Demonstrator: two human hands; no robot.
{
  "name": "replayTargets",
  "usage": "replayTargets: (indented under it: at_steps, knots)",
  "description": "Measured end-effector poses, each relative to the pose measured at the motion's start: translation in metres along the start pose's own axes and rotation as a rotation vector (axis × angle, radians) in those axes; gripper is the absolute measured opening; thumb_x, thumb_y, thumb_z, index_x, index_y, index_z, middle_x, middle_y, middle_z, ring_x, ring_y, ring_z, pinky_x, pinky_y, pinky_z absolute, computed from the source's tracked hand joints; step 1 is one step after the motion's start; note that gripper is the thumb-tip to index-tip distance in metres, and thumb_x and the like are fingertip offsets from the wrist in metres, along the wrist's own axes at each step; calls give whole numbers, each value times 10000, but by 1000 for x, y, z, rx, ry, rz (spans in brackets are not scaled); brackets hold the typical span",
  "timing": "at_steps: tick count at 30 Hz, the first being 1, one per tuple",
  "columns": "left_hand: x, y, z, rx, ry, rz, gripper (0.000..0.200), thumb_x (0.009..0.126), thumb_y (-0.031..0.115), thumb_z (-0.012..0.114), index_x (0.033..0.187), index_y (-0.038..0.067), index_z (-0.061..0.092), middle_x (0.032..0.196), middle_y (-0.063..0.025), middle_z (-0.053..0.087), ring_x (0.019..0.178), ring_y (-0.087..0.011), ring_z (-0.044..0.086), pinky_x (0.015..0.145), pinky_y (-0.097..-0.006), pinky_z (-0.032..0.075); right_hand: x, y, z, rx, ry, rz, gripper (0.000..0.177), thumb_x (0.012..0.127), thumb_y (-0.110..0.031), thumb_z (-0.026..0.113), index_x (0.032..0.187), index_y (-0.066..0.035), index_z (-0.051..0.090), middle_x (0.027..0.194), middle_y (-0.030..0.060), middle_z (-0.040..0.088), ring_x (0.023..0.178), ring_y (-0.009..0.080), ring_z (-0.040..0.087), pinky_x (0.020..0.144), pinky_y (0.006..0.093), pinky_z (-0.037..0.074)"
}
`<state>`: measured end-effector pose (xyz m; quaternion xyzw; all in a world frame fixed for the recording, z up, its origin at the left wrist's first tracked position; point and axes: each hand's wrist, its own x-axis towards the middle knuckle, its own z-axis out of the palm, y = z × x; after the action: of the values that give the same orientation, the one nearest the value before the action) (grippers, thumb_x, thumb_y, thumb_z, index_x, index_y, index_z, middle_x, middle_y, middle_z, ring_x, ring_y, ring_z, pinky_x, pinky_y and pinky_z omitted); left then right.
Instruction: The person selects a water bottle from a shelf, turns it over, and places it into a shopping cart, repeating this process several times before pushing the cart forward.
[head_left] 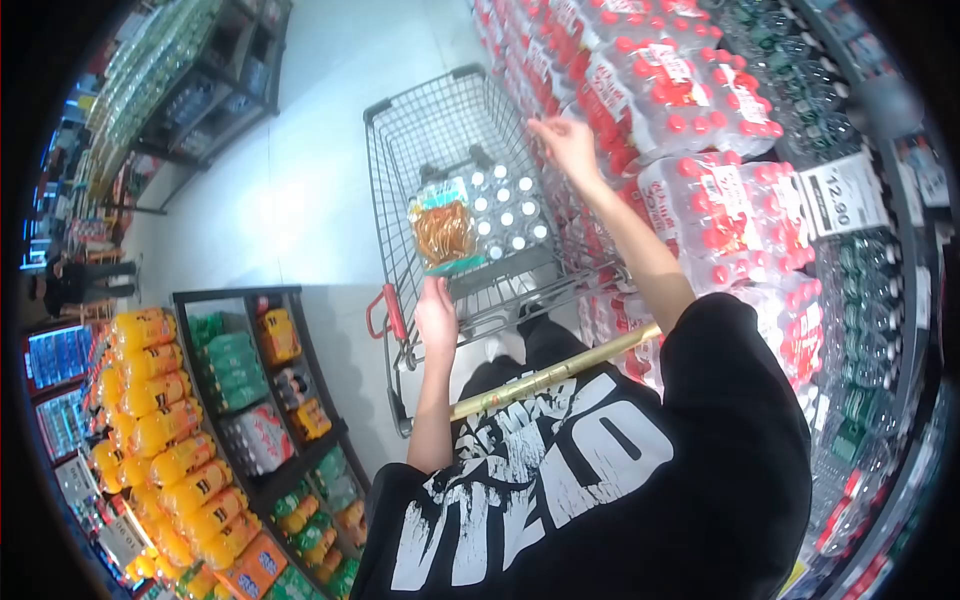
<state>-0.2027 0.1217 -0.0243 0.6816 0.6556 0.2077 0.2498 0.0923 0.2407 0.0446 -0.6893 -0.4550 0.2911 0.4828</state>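
Note:
My right hand [568, 150] is raised near the right rim of the shopping cart [410, 97], its fingers loosely bent and apart, with nothing seen in them. On the left, my left hand [436, 315] is held just in front of a packaged brown food [443, 228], possibly bread. Its fingers are curled together, and whatever they may hold is hidden. A pack of white-capped bottles [507, 212] lies beside the food package in the cart. The gold-coloured cart handle [555, 377] crosses in front of my black shirt, with neither hand on it.
Stacked packs of red-capped bottles [690, 90] line the right side, with a price sign [842, 196]. On the left stand orange drink bottles [200, 487] and a dark shelf [238, 350]. Pale floor [330, 120] stretches ahead-left. A person [95, 278] stands far left.

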Motion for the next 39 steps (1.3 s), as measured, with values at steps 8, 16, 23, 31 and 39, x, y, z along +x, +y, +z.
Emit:
replayTargets:
  at_steps: [8, 16, 23, 31, 39]
  knots:
    - [-4, -2, -5, -162, -82, 238, 132, 905, 142, 450, 961, 41, 514, 904, -199, 590, 820, -402, 572, 679, -475, 440, -150, -4, -52, 237, 211, -162, 124, 899, -106, 540, 958, -11, 593, 748, 17, 517, 582, 66, 484, 523, 224, 380]
    - [-4, -2, -4, -127, 14, 346, 169, 929, 163, 433, 939, 11, 504, 868, -224, 548, 816, -424, 549, 682, -467, 430, -339, 7, -111, 322, 598, 225, 143, 854, -76, 613, 972, -21, 554, 717, -13, 522, 450, 18, 405, 381, 185, 285]
    - [-30, 38, 6, -583, -205, 428, 92, 898, 63, 459, 908, 1, 526, 758, -136, 543, 644, -265, 510, 615, -313, 420, -406, 52, -117, 353, 878, 264, 96, 889, -129, 583, 941, -50, 569, 666, -31, 507, 480, 6, 388, 405, 177, 270]
    - [-37, 131, 24, -225, -148, 878, 139, 901, 105, 487, 841, -17, 512, 728, -128, 480, 688, -265, 489, 593, -383, 396, -427, 16, -180, 388, 935, 168, 145, 910, -118, 547, 987, -12, 609, 676, -8, 541, 497, 25, 429, 425, 189, 315]
    - [-75, 314, 70, -493, -719, 1016, 180, 899, 40, 477, 1077, 15, 485, 910, -62, 566, 678, -110, 509, 595, -238, 420, -453, 20, -250, 396, 932, 123, 217, 925, -174, 517, 948, 3, 641, 631, 6, 550, 538, 53, 477, 482, 209, 367]
